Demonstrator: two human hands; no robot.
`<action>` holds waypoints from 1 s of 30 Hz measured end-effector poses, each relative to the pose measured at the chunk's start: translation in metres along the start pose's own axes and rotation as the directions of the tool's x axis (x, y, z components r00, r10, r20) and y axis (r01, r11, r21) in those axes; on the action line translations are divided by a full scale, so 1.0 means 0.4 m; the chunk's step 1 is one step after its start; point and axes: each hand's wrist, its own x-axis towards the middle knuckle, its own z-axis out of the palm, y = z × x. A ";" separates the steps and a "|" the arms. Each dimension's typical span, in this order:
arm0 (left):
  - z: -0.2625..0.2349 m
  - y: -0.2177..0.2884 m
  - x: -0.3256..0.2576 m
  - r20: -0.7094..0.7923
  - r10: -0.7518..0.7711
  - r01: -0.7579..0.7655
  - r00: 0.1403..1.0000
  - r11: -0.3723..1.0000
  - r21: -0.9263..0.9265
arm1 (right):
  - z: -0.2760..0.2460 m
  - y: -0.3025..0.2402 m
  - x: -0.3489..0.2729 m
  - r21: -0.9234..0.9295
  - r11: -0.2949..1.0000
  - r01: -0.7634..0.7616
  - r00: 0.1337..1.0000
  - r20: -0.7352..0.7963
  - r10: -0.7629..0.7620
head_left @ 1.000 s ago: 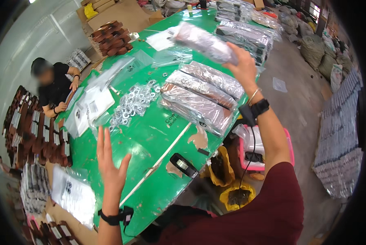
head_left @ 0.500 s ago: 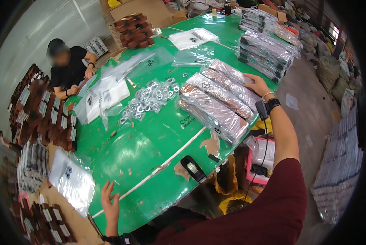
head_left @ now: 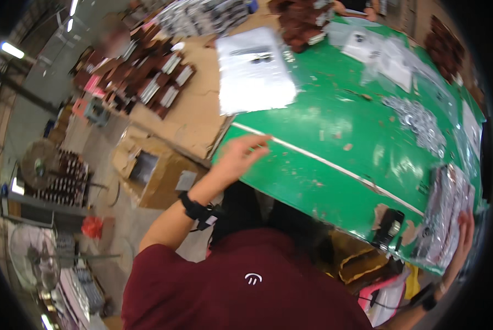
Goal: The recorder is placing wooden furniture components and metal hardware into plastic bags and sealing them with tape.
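Note:
My left hand (head_left: 240,157) rests with spread fingers on the near left edge of the green table (head_left: 334,132), holding nothing. Far at the lower right, my right hand (head_left: 462,242) lies against a silvery plastic bag (head_left: 444,217) at the table's right corner; whether it grips the bag is unclear. A heap of small metal washers (head_left: 419,124) lies on the table beyond. A stack of clear plastic bags (head_left: 254,74) sits at the table's far left corner.
A black handheld device (head_left: 388,228) lies at the table's near edge. Open cardboard boxes (head_left: 147,173) stand on the floor to the left. Brown parts in trays (head_left: 147,82) cover the floor further off. A fan (head_left: 37,258) stands at lower left.
The view has swung sharply to the left. My left hand rose from below the table onto its near edge. My right hand stays by the silvery bags, now at the picture's right rim.

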 end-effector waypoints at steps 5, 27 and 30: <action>-0.533 -0.247 -0.143 -0.557 -0.329 0.344 0.763 0.935 -0.082 | 0.395 -0.330 -0.159 0.224 0.951 -0.212 0.769 0.639 0.021; -0.764 -0.653 -0.237 0.194 -0.670 0.471 0.716 0.670 0.574 | 1.038 -0.614 -0.129 0.178 0.975 -0.133 0.515 0.853 -0.086; -0.751 -0.572 -0.228 0.233 -0.574 0.470 0.785 0.797 0.379 | 1.062 -0.613 -0.147 0.213 0.969 -0.122 0.494 0.860 -0.127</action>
